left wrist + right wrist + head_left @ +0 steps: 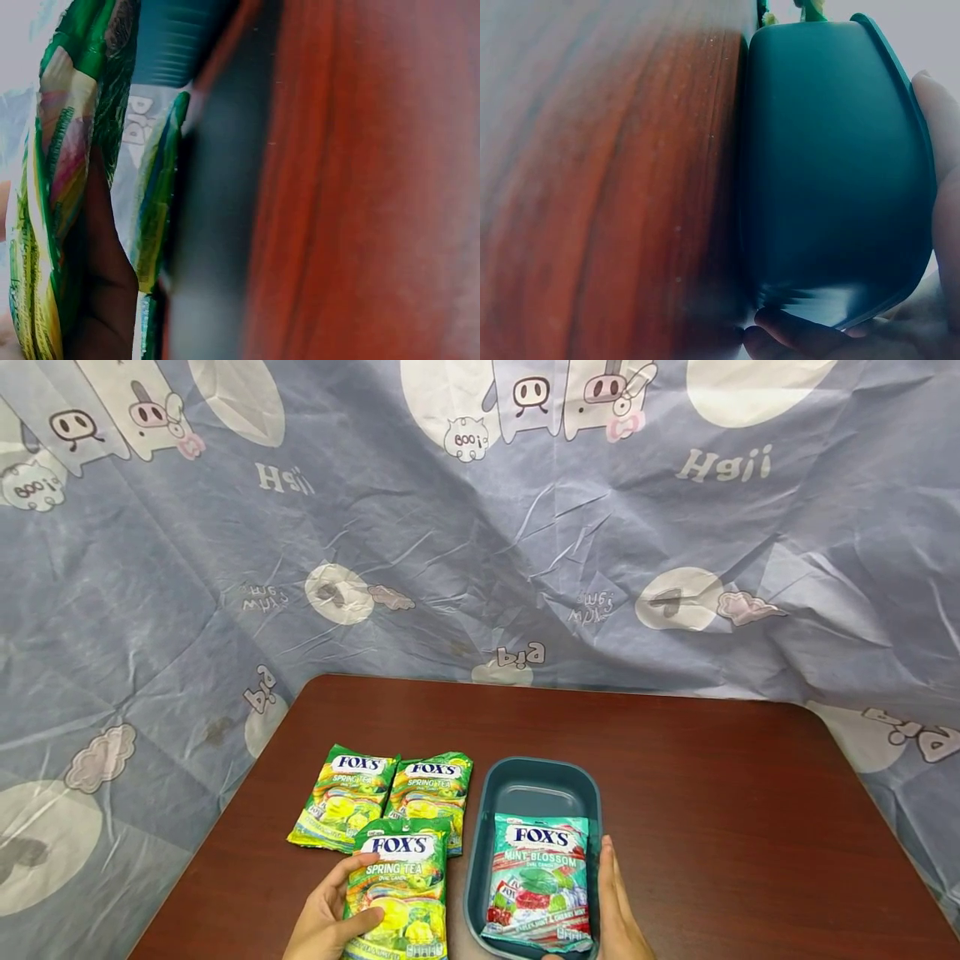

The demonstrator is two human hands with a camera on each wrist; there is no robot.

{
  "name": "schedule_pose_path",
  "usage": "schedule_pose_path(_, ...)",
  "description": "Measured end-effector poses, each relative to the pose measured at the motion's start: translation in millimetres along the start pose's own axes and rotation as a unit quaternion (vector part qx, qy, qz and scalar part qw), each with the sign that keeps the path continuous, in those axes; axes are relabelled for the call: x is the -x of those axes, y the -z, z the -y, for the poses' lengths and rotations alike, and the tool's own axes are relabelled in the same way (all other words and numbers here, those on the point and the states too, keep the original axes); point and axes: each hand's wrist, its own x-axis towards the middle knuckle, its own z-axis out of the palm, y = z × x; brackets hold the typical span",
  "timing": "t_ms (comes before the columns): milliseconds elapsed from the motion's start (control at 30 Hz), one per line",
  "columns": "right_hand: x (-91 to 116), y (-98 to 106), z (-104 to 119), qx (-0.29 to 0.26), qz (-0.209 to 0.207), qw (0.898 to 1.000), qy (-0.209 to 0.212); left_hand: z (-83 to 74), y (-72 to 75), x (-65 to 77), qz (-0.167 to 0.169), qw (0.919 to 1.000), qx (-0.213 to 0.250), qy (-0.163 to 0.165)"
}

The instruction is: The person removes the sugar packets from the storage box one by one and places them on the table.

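Observation:
My left hand (333,910) grips a green-and-yellow bag of Fox's Spring Tea candy (401,889) by its left side, thumb and a finger across its front. In the left wrist view the candy bag (67,180) appears edge-on, with fingers (105,277) behind it. My right hand (618,910) holds a dark teal plastic box (536,772) at its near right corner. A teal bag of Fox's Mint Blossom candy (536,885) lies face up inside the box. In the right wrist view, fingers (945,142) follow the rim of the box (832,165), and others curl at its lower end.
Two more Spring Tea bags, a left one (348,797) and a right one (429,789), lie side by side behind the held bag, left of the box. Everything stands on a brown wooden table (712,793). A printed blue-grey cloth (450,527) hangs behind and to the left.

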Motion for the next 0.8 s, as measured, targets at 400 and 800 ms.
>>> schedule_pose_path(400, -0.3, -0.1, 1.6, 0.005, 0.0, 1.0, -0.005, 9.2, -2.5, -0.9, -0.024, 0.9964, -0.082, 0.003)
schedule_pose_path(800, -1.7, 2.1, 3.3, -0.021, 0.017, 1.0, -0.013, 9.5, -0.9, -8.4, 0.029, 0.9972, -0.065, 0.024)
